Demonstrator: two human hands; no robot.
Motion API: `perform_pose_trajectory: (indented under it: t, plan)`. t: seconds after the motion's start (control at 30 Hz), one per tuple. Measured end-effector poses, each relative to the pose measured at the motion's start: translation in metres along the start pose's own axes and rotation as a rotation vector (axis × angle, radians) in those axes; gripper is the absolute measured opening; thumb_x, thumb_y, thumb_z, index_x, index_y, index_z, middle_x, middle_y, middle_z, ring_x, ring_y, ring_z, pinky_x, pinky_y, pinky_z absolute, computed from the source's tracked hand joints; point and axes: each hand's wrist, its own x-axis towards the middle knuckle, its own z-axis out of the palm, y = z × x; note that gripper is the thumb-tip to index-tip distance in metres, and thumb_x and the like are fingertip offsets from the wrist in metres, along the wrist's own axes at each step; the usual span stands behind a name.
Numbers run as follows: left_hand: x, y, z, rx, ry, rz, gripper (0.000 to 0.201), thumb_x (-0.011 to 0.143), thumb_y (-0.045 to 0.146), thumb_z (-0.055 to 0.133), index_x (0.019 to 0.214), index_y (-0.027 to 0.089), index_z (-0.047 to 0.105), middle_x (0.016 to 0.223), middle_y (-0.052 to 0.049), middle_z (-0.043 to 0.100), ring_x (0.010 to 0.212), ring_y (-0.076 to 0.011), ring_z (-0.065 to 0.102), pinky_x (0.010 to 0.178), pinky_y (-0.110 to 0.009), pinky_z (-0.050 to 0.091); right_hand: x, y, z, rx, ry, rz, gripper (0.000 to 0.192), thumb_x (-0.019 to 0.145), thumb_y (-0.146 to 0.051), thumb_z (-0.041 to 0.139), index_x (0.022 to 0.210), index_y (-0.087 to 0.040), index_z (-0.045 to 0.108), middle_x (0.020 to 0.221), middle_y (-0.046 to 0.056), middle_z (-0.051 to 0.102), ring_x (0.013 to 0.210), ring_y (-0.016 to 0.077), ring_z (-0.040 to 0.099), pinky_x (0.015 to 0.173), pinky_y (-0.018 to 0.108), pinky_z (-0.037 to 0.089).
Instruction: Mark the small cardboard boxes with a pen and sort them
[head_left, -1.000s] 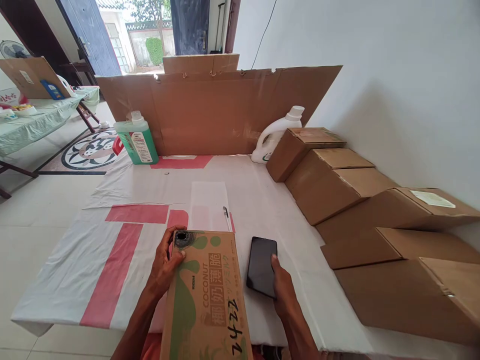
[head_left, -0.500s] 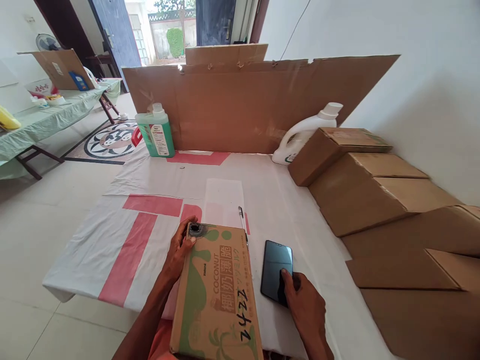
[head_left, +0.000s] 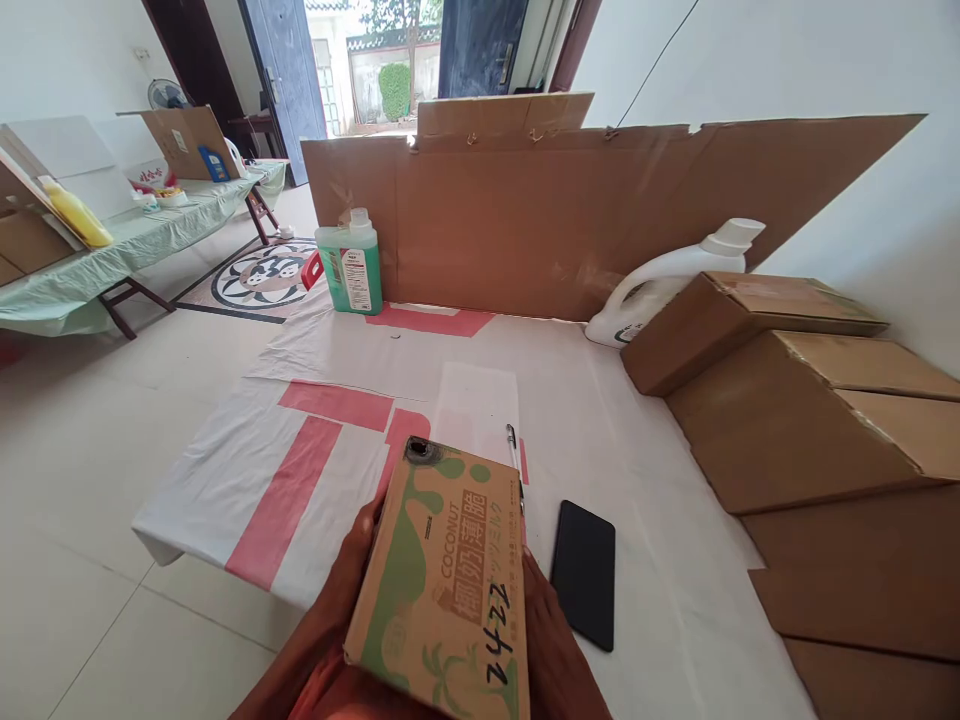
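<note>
- A coconut-print carton [head_left: 446, 580], green and tan with "2422" handwritten near its close end, lies lengthwise in front of the person, gripped at both long sides and tilted up toward the camera.
- The left hand [head_left: 352, 570] presses against the carton's left edge; its fingers are clamped on that side, mostly hidden beneath the cardboard.
- The right hand [head_left: 551, 640] holds the right edge low down, its fingers likewise closed on the carton.
- A black phone [head_left: 585, 572] lies flat and screen-up just right of the carton, apart from both hands.
- A pen [head_left: 514, 455] rests beside the carton's far right corner, on a white sheet [head_left: 476, 405].
- All of this sits on a white cloth with red stripes [head_left: 300, 470] spread on the floor.
- Farther back, a green bottle [head_left: 349, 265] and a white jug [head_left: 675, 280] stand before an upright cardboard panel [head_left: 562, 220].
- Plain brown boxes [head_left: 787, 400] line the right side along the wall.
</note>
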Motion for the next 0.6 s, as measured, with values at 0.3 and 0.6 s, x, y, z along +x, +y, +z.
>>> perform_pose_trajectory:
  t: [0.3,0.6]
  plan:
    - [-0.003,0.107,-0.028,-0.13,-0.039,-0.13,0.077,0.093,0.084,0.046,0.131,0.023,0.074,0.134,-0.01,0.075,0.141,-0.0373,0.058,0.117,-0.052,0.048,0.102,-0.01,-0.042,0.493,-0.122,0.188,0.095,0.093,-0.052,0.071,0.17,-0.041,0.017,0.177,0.007,0.022,0.163,0.0384,0.021,0.124,0.066,0.036]
    - [0.039,0.032,-0.021,0.274,0.134,0.131,0.09,0.089,0.071,0.065,0.162,0.025,0.037,0.165,-0.015,0.047,0.154,-0.0358,0.042,0.126,-0.052,0.036,0.132,-0.008,0.023,0.767,0.031,0.421,0.066,0.1,-0.037,0.059,0.162,-0.031,0.037,0.153,0.014,0.059,0.127,0.0316,0.069,0.1,0.05,0.063]
